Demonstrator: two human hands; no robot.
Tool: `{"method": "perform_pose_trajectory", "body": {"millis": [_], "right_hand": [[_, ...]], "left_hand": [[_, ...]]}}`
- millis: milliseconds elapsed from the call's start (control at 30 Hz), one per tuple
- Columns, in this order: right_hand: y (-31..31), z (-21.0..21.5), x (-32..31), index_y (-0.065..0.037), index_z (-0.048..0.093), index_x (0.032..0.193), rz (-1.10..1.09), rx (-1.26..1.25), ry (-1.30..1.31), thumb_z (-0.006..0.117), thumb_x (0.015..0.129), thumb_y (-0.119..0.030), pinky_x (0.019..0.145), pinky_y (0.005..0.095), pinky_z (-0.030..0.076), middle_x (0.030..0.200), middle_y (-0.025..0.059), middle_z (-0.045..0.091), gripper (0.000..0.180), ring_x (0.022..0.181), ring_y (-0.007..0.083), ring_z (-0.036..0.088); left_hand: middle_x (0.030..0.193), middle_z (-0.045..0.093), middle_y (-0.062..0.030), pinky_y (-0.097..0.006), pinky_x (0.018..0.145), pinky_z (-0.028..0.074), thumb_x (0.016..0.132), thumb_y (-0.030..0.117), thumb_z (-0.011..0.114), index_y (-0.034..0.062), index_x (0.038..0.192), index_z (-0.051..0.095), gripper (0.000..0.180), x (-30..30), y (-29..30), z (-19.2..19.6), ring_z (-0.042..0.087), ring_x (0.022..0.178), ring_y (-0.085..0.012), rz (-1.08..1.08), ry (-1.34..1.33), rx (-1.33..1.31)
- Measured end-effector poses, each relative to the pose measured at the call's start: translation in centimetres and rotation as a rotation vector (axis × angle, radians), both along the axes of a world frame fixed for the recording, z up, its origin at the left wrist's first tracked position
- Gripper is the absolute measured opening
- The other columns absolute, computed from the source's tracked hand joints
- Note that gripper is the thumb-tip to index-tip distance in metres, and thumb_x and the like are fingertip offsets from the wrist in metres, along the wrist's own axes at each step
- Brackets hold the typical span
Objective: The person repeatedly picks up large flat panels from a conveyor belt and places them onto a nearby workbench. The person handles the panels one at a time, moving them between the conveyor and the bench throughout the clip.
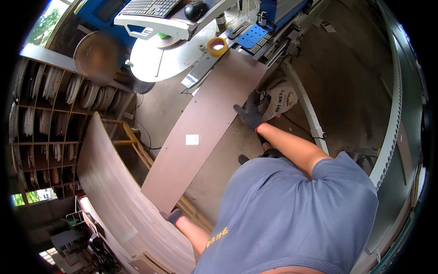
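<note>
A long brown board (205, 119) with a small white label (192, 139) on its face stretches across the middle of the view. Its far end lies at the machine's bed, beside a roll of yellow tape (217, 46). My right hand (250, 113), in a dark glove, grips the board's right edge, with the thumb toward the face and the other fingers along the edge. Down at the near left end, my gloved left hand (174, 216) holds the board's corner; its fingers are partly hidden. That near end overlaps a stack of wood-grain panels (123, 182).
A white round table (159, 64) stands at the far left under a keyboard (150, 7) and mouse (195, 11). Shelves of edging rolls (45, 123) line the left. A white sack (280, 99) and a machine leg (306, 105) are beyond my right hand. A long roller track (393, 123) curves along the right.
</note>
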State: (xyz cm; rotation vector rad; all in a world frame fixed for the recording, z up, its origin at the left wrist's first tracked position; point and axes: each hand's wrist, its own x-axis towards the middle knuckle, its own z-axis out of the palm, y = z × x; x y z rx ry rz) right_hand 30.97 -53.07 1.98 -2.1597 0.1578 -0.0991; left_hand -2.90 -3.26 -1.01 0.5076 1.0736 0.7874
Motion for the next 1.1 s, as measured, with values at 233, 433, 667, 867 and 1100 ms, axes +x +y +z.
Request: {"method": "perform_pose_trajectory", "body": {"millis": [233, 433, 667, 867, 1100], "right_hand": [[-2.3, -4.1, 5.5, 0.011, 0.013, 0.142, -0.128, -0.115, 0.051, 0.063, 0.083, -0.041, 0.109, 0.0384, 0.025, 0.141, 0.0311, 0.031, 0.093, 0.132, 0.0393, 0.031], [-6.1, -2.2, 8.1, 0.012, 0.011, 0.142, -0.133, -0.004, 0.082, 0.065, 0.083, -0.038, 0.107, 0.0371, 0.029, 0.141, 0.0325, 0.031, 0.094, 0.133, 0.0385, 0.033], [-10.6, -2.4, 10.8, 0.008, 0.01, 0.144, -0.114, -0.184, -0.048, 0.062, 0.084, -0.036, 0.107, 0.0393, 0.03, 0.144, 0.0306, 0.028, 0.091, 0.133, 0.0403, 0.032], [-16.9, 1.2, 13.3, 0.0, 0.01, 0.147, -0.022, -0.361, 0.11, 0.057, 0.082, -0.023, 0.112, 0.0443, 0.02, 0.15, 0.0269, 0.017, 0.084, 0.137, 0.0417, 0.021], [-18.7, -1.4, 16.0, -0.004, 0.013, 0.148, -0.041, -1.022, -0.074, 0.058, 0.075, -0.016, 0.115, 0.048, 0.008, 0.153, 0.0203, 0.011, 0.086, 0.141, 0.0405, 0.011]], "left_hand": [[0.119, 0.061, -0.0092, -0.043, 0.089, 0.046, 0.092, 0.03, 0.039, 0.01, 0.12, 0.056, 0.039, 9.7, -3.0, -2.8, 0.058, 0.107, -0.0274, -0.495, -0.042, 0.297], [0.121, 0.06, -0.0097, -0.044, 0.094, 0.045, 0.092, 0.033, 0.038, 0.0075, 0.124, 0.055, 0.044, 13.7, -7.7, -1.1, 0.056, 0.11, -0.0292, -0.429, -0.195, 0.116], [0.102, 0.064, -0.0066, -0.036, 0.071, 0.051, 0.091, 0.054, 0.044, 0.0159, 0.115, 0.059, 0.047, 16.3, -14.8, 2.7, 0.06, 0.088, -0.0226, -0.487, 0.149, 0.041], [0.052, 0.038, 0.0011, -0.026, 0.042, 0.03, 0.088, 0.064, 0.045, 0.0211, 0.088, 0.051, 0.044, 18.4, -17.5, 4.2, 0.038, 0.046, -0.0129, -0.69, 0.373, -0.103], [0.054, 0.04, 0.0015, -0.027, 0.044, 0.03, 0.089, 0.064, 0.041, 0.0217, 0.095, 0.052, 0.044, 21.7, -21.2, 3.0, 0.036, 0.045, -0.0124, -0.817, 0.064, -0.368]]}}
